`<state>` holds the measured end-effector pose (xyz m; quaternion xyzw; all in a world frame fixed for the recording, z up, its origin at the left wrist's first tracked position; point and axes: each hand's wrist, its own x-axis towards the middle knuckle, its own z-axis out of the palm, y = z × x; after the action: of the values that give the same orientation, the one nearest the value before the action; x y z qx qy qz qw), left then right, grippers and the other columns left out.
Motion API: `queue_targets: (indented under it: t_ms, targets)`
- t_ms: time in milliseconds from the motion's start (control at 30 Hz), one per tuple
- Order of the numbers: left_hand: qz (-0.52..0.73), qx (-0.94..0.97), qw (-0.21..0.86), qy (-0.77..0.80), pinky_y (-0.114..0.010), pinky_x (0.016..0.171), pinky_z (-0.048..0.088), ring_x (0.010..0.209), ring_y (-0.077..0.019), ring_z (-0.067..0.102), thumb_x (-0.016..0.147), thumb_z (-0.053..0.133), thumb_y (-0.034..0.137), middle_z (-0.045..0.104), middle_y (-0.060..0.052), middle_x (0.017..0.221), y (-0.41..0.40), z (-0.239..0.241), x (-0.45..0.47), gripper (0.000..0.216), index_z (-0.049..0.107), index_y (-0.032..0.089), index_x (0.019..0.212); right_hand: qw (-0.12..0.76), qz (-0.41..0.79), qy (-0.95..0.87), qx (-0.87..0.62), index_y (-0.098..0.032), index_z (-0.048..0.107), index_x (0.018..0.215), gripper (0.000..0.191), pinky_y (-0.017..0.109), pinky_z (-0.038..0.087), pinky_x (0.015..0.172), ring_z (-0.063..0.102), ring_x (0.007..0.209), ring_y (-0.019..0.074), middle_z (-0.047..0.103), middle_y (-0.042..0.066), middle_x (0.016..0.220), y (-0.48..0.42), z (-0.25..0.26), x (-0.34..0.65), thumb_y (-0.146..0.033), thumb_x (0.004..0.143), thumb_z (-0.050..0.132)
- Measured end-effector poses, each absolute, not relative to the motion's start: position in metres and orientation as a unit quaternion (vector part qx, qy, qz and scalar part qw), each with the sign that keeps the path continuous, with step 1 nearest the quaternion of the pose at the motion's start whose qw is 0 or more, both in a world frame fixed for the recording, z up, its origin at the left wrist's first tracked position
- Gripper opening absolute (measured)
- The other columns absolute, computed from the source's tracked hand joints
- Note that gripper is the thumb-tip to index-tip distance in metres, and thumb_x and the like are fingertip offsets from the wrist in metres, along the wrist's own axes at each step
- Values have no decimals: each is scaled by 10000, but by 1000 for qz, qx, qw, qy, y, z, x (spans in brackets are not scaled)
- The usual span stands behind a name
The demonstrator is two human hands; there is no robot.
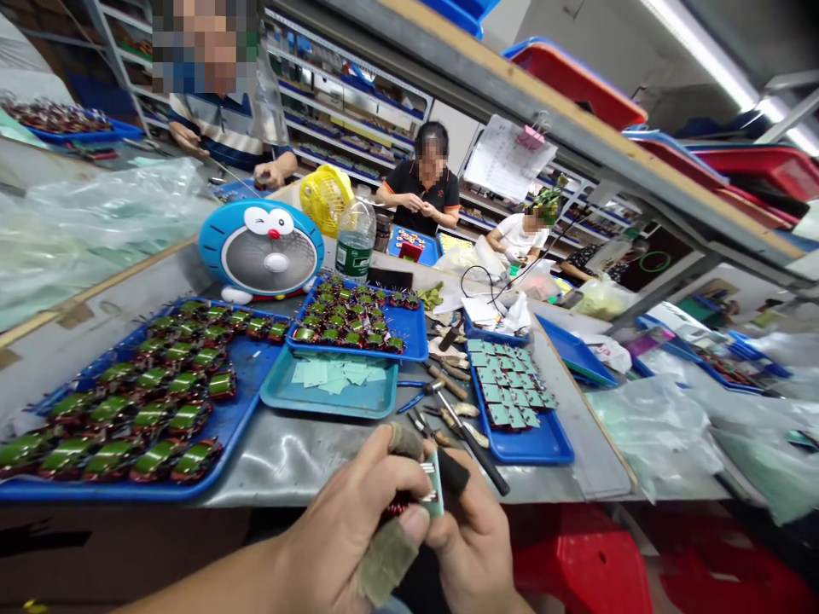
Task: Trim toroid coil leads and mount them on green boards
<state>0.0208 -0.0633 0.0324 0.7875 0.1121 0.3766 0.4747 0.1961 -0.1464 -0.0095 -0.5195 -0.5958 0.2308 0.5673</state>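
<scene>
Just in front of the table edge, my left hand (358, 503) is closed around a copper-wound coil (397, 505), mostly hidden by the fingers. A small pale green board (436, 486) stands on edge against the coil's metal leads. My right hand (477, 529) pinches that board from the other side. Cloth tape wraps some left fingers, and a black cover is on one right finger. Ahead on the right, a blue tray (543, 445) bears coils topped with pale green boards. Loose boards (333, 373) lie in a teal tray (329, 407) in front.
A large blue tray (246, 409) and a smaller one (413, 337) hold rows of wound coils. Pliers (419, 395) and a hammer (473, 439) lie mid-table. Behind stand a cartoon fan (262, 251) and a bottle (355, 243). Co-workers sit beyond; a shelf (576, 111) overhangs at right.
</scene>
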Motion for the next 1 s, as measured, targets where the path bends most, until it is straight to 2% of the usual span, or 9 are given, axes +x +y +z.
queue_targets:
  t_ms: [133, 200, 300, 367, 500, 633, 733, 833, 1000]
  targets:
    - [395, 698, 568, 184, -351, 966, 462, 1103, -238, 583, 1087, 440, 422, 591, -47, 1197, -72, 31, 20, 255, 528, 346, 1314, 539, 155, -646, -518, -285, 592, 1450, 530, 368, 581, 940, 707, 1078, 263, 675, 88, 1228, -141, 3, 193, -561, 999, 626]
    - [371, 623, 649, 231, -346, 953, 468, 1132, -244, 586, 1081, 422, 515, 607, -48, 1246, -72, 28, 20, 326, 504, 352, 1350, 531, 124, -662, -514, -265, 577, 1462, 540, 345, 586, 933, 713, 1061, 246, 669, 91, 1220, -136, 11, 191, -534, 999, 645]
    - [278, 524, 756, 277, -301, 721, 475, 865, -202, 621, 1065, 366, 616, 656, -34, 997, -65, 24, 16, 452, 437, 305, 1386, 504, 53, -691, -516, -245, 565, 1478, 562, 335, 575, 962, 702, 1081, 237, 670, 99, 1222, -130, 18, 189, -476, 983, 697]
    - [210, 512, 786, 276, -268, 583, 397, 657, -162, 559, 1044, 390, 652, 607, 11, 781, -58, 21, 11, 522, 420, 254, 1381, 483, 27, -714, -507, -227, 569, 1474, 558, 341, 578, 949, 696, 1072, 238, 684, 104, 1202, -127, 19, 188, -447, 981, 710]
    - [193, 498, 798, 279, -242, 523, 293, 561, -115, 448, 1022, 447, 663, 533, 49, 719, -55, 16, 2, 524, 436, 239, 1329, 476, 40, -732, -486, -201, 566, 1463, 539, 356, 597, 904, 704, 1045, 245, 706, 122, 1186, -123, 22, 187, -435, 994, 691]
    - [230, 495, 795, 265, -237, 554, 329, 590, -106, 425, 1029, 449, 648, 501, 53, 752, -64, 16, 1, 462, 458, 257, 1276, 433, 98, -773, -453, -183, 600, 1416, 570, 349, 603, 826, 726, 960, 240, 734, 119, 1118, -117, 33, 191, -492, 953, 722]
    - [247, 469, 804, 267, -231, 551, 341, 602, -105, 408, 1029, 448, 649, 489, 45, 795, -69, 16, 3, 452, 466, 274, 1280, 436, 85, -768, -462, -178, 645, 1344, 538, 360, 594, 782, 716, 905, 244, 736, 109, 1059, -115, 38, 188, -486, 920, 768]
    - [267, 451, 804, 282, -230, 538, 344, 606, -106, 395, 1016, 476, 653, 485, 35, 825, -69, 18, 2, 457, 491, 277, 1275, 456, 76, -737, -494, -201, 646, 1330, 470, 371, 592, 813, 708, 921, 247, 730, 104, 1071, -116, 36, 181, -438, 942, 762]
    - [252, 480, 796, 270, -240, 561, 358, 615, -115, 457, 1022, 482, 637, 505, 36, 806, -57, 23, -7, 443, 480, 283, 1290, 451, 84, -754, -471, -232, 547, 1471, 604, 389, 588, 887, 706, 1029, 262, 714, 115, 1175, -112, 31, 178, -410, 940, 773]
